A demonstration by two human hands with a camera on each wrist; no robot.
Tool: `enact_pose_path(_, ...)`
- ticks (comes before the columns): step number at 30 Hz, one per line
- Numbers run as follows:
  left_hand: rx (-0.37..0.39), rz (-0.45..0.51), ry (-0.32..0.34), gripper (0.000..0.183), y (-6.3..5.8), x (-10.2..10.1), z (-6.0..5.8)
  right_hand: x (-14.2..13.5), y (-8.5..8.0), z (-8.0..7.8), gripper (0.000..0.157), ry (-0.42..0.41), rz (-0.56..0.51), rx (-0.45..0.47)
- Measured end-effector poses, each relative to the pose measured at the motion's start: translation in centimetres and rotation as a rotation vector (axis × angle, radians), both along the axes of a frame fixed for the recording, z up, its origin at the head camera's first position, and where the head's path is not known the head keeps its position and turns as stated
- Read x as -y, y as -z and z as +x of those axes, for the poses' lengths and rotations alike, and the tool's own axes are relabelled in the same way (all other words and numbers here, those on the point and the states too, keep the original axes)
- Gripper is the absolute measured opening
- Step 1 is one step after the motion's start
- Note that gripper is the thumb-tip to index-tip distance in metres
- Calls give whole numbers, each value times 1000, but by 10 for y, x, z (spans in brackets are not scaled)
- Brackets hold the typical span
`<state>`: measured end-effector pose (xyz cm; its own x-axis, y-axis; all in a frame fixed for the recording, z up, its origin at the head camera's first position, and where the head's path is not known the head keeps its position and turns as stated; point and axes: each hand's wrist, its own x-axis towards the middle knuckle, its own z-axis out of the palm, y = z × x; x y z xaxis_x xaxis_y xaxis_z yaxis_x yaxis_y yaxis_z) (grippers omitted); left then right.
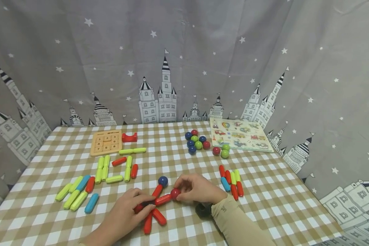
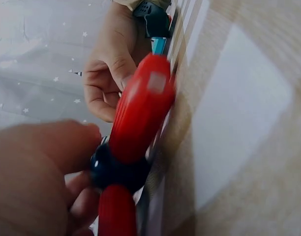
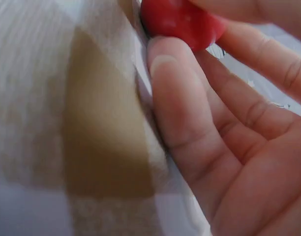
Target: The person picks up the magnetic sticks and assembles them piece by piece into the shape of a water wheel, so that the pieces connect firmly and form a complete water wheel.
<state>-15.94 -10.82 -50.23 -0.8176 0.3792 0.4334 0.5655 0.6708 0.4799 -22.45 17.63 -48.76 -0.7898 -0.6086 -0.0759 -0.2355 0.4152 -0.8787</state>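
Note:
Near the table's front, several red rods (image 1: 159,216) fan out from one centre, which the left hand (image 1: 127,212) covers in the head view. The left wrist view shows a dark blue ball (image 2: 118,169) there, held between this hand's thumb and fingers, with red rods on either side. One rod reaches away to another blue ball (image 1: 163,181). A second red rod (image 1: 163,200) points right and meets a red ball (image 1: 175,193). Thumb and fingers of the right hand (image 1: 200,188) pinch that ball, low over the cloth in the right wrist view.
Yellow, blue and red rods (image 1: 77,191) lie at left, with more rods (image 1: 232,181) at right. Loose balls (image 1: 198,145) cluster behind, near a picture board (image 1: 240,135). A wooden number puzzle (image 1: 107,142) and a red curved block (image 1: 129,137) sit at back left.

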Motion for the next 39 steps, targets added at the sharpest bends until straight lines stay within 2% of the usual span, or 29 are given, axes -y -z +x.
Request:
enact_pose_path(5,64,-69,55,27,-5,3,5,0,1,-1,25,38,1,-39)
enact_pose_path(10,17,-85,100,24,-4,5,4,-2,1,-3,22,108,48,-126)
enact_pose_path(14,3,-60,94,24,-3,4,3,-6,2,-8,20,244,84,-164)
enact_pose_path(21,140,-44,-1,23,-6,1,4,-18,11,-22,13,525,49,-178)
enact_pose_path(27,178,-26,-42,23,-7,1,2,-25,11,-35,15,705,48,-256)
enact_pose_path(30,207,-17,-61,22,-7,4,1,-24,8,-46,19,761,44,-271)
enact_pose_path(33,235,-14,-62,22,-6,6,2,-21,2,-61,24,785,-2,-244)
enact_pose_path(36,259,-11,-33,24,-4,8,2,-19,-2,-78,29,811,-20,-232)
enact_pose_path(39,271,-24,-12,27,-2,8,3,-19,-4,-90,31,797,29,-249)
